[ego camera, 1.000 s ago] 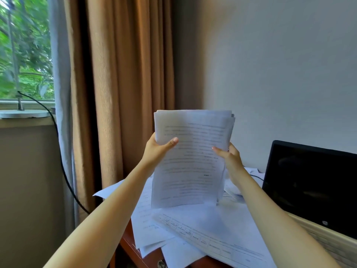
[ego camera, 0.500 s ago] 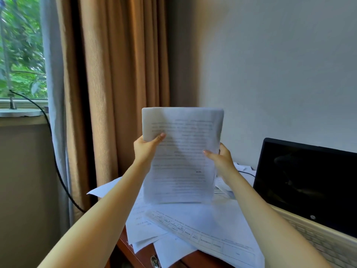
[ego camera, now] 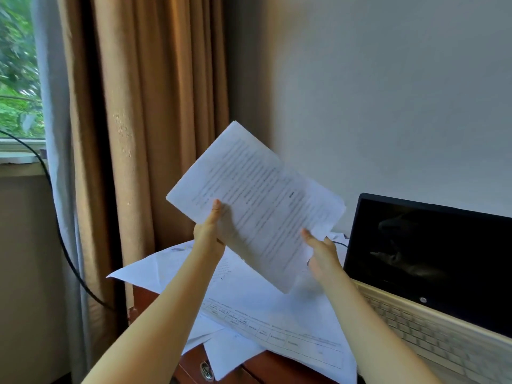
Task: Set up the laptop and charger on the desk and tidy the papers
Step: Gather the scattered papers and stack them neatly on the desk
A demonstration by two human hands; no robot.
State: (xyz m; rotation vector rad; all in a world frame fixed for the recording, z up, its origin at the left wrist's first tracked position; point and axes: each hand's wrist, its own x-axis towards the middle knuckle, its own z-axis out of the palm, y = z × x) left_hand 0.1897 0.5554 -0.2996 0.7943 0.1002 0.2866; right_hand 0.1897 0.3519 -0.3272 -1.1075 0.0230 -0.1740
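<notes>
Paper stack (ego camera: 255, 200) now tilted, left grip (ego camera: 209, 231) and right grip (ego camera: 321, 252) pinching it above the littered desk (ego camera: 260, 368).

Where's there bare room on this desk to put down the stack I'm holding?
Almost none. Loose sheets cover the desk from the curtain to the laptop. Only a sliver of bare wood shows at the corner by the curtain. The flattest spot for the stack is on the printed form beside the keyboard.

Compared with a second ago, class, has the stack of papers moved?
Yes. The stack of papers has tilted counter-clockwise, its top swinging left toward the curtain.
</notes>
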